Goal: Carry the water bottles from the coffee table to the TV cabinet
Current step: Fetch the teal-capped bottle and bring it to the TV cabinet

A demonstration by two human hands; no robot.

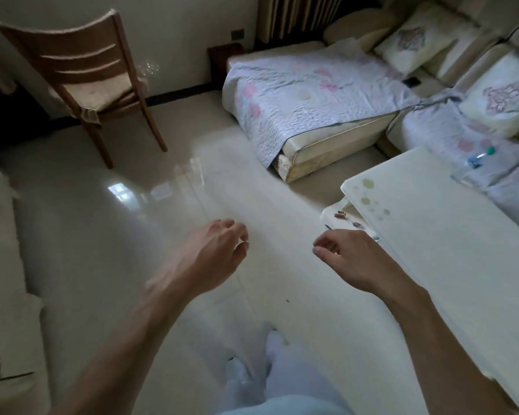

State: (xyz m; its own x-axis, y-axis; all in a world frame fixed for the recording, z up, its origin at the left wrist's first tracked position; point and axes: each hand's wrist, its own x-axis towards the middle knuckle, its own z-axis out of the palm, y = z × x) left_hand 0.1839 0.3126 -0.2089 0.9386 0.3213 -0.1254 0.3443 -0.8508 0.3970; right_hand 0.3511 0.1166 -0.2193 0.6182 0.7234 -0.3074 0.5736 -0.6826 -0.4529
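My left hand [213, 253] and my right hand [346, 256] both hang over the glossy floor, fingers loosely curled and holding nothing. The cream coffee table [432, 235] stands to the right, just beyond my right hand; its top bears a few pale stains. A clear plastic water bottle with a green cap [480, 157] lies on the sofa seat beyond the table's far corner. No bottle shows on the table top. A pale cabinet edge [3, 295] runs along the left side; I cannot tell whether it is the TV cabinet.
A wooden chair [87, 76] stands at the far left. A sofa with a floral quilt [306, 94] and cushions fills the far right. Small items lie on the table's lower shelf [342, 218]. My legs in light trousers [267, 378] are below. Shiny floor [132, 235] spreads between.
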